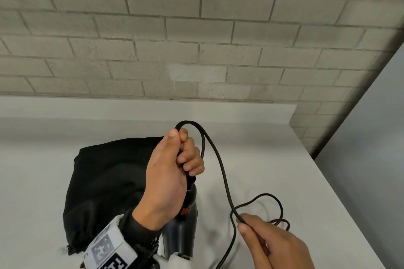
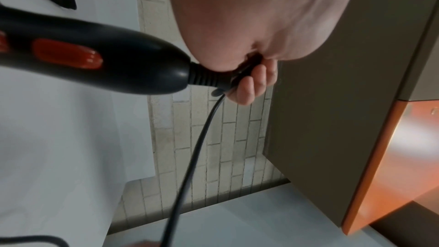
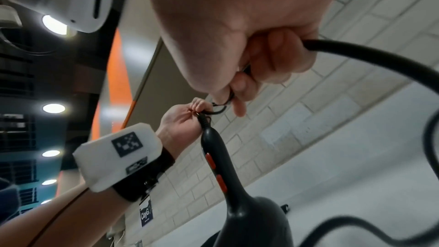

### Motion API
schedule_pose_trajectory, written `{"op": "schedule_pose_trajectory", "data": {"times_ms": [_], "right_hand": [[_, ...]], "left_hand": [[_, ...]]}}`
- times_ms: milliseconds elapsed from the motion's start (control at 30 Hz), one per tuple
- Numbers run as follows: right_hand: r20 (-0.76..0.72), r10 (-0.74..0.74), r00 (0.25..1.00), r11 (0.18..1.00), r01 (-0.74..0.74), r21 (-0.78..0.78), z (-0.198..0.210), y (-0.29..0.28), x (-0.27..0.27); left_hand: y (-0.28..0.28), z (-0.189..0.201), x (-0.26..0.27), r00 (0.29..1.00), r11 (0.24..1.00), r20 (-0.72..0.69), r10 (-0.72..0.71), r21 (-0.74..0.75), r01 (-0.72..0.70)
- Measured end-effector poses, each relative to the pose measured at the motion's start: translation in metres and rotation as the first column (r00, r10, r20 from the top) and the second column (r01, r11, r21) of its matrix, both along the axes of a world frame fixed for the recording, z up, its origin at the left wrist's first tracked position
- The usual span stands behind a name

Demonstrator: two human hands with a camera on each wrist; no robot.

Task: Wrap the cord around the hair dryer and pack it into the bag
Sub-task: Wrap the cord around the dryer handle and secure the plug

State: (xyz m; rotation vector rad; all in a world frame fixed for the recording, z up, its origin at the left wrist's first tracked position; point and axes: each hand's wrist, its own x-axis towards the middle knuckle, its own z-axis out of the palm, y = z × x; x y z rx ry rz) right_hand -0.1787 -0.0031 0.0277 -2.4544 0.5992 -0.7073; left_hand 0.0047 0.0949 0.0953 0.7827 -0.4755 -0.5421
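A black hair dryer [image 1: 185,225] with orange switches stands handle-up on the white table; its handle [image 2: 95,57] also shows in the left wrist view and its body [image 3: 237,204] in the right wrist view. My left hand [image 1: 175,159] grips the black cord [image 1: 220,168] where it leaves the handle, with a loop arching over my fingers. The cord runs down to my right hand [image 1: 260,236], which pinches it; its fingers [image 3: 273,57] curl round the cord [image 3: 380,55]. A black drawstring bag [image 1: 105,181] lies behind the dryer.
The white table [image 1: 284,159] ends at a grey brick wall [image 1: 196,39] behind and at an edge on the right. Loose cord loops [image 1: 277,212] lie on the table by my right hand.
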Motion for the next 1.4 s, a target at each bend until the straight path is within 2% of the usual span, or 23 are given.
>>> {"op": "schedule_pose_trajectory", "data": {"times_ms": [67,200,333,433,500,600,667,833,933,1033,1133,1300,1400], "right_hand": [[-0.021,0.030,0.999,0.988,-0.033,-0.150,0.011,-0.001,-0.003],[-0.014,0.058,0.998,0.902,-0.058,-0.428,0.026,-0.003,-0.003],[-0.039,0.089,0.995,0.830,-0.095,-0.549,0.039,-0.004,0.002],[-0.112,0.157,0.981,0.779,-0.193,-0.597,0.054,-0.005,0.005],[-0.174,0.213,0.961,0.740,-0.275,-0.614,0.065,-0.006,0.006],[-0.240,0.325,0.915,0.732,-0.404,-0.548,0.083,-0.011,0.009],[-0.221,0.403,0.888,0.748,-0.459,-0.479,0.094,-0.016,0.013],[0.006,0.527,0.850,0.827,-0.511,-0.235,0.114,-0.033,0.028],[0.146,0.507,0.849,0.854,-0.471,-0.222,0.115,-0.034,0.043],[0.303,0.451,0.839,0.890,-0.399,-0.219,0.104,-0.034,0.056],[0.397,0.381,0.835,0.924,-0.331,-0.192,0.089,-0.035,0.065],[0.474,0.301,0.827,0.953,-0.278,-0.120,0.077,-0.032,0.075],[0.439,0.281,0.853,0.959,-0.272,-0.086,0.073,-0.035,0.078]], "left_hand": [[-0.002,0.000,-0.002,1.000,1.000,0.004,0.000,0.006,0.000],[-0.006,-0.001,-0.009,0.997,0.999,0.073,0.015,0.040,-0.018],[-0.007,-0.007,-0.012,0.959,0.993,0.284,0.011,0.109,-0.044],[-0.005,-0.008,-0.014,0.900,0.980,0.436,-0.018,0.185,-0.071],[-0.003,-0.008,-0.016,0.871,0.971,0.488,-0.045,0.228,-0.077],[-0.003,-0.007,-0.018,0.848,0.961,0.522,-0.089,0.269,-0.065],[-0.003,-0.006,-0.019,0.834,0.956,0.540,-0.116,0.288,-0.053],[-0.002,-0.005,-0.018,0.803,0.943,0.563,-0.195,0.331,-0.004],[-0.003,-0.005,-0.017,0.801,0.946,0.551,-0.234,0.319,0.057],[-0.003,-0.007,-0.015,0.828,0.947,0.492,-0.268,0.293,0.132],[-0.002,-0.008,-0.013,0.829,0.947,0.479,-0.289,0.269,0.175],[0.000,-0.008,-0.013,0.842,0.934,0.421,-0.337,0.265,0.241],[-0.001,-0.008,-0.012,0.861,0.925,0.349,-0.371,0.222,0.309]]}}
